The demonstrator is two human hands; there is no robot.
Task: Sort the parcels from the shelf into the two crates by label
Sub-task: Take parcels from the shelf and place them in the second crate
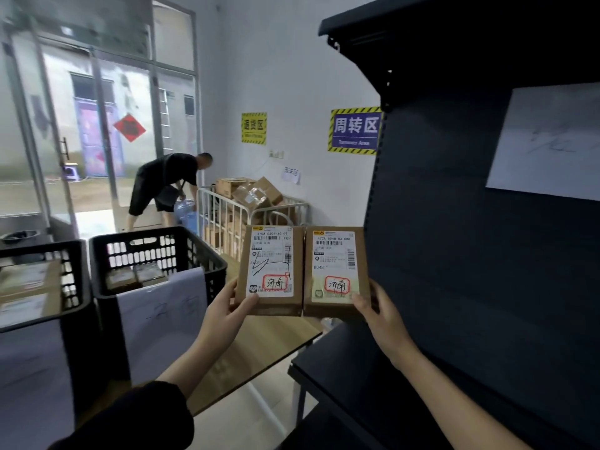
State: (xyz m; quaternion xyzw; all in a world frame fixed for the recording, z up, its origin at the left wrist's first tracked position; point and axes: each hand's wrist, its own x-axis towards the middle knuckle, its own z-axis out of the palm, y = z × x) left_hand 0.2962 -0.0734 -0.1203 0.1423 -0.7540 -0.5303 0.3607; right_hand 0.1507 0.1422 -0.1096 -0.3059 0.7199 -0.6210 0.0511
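Your dark left sleeve [130, 417] sits closest, at 7 o'clock. Your left hand [224, 306] pinches the lower corner of one brown parcel [271, 271] at 12 o'clock. Your right hand [380, 315] grips a second parcel [336, 271] touching its side, labels facing you. The black shelf [454, 254] stands at 3 o'clock. Two black crates, the near crate [74, 287] at 9 and the far crate [211, 254] at 10 o'clock, hold boxes.

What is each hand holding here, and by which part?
The left hand grips the left parcel at its lower left corner; the right hand grips the right parcel at its lower right corner.
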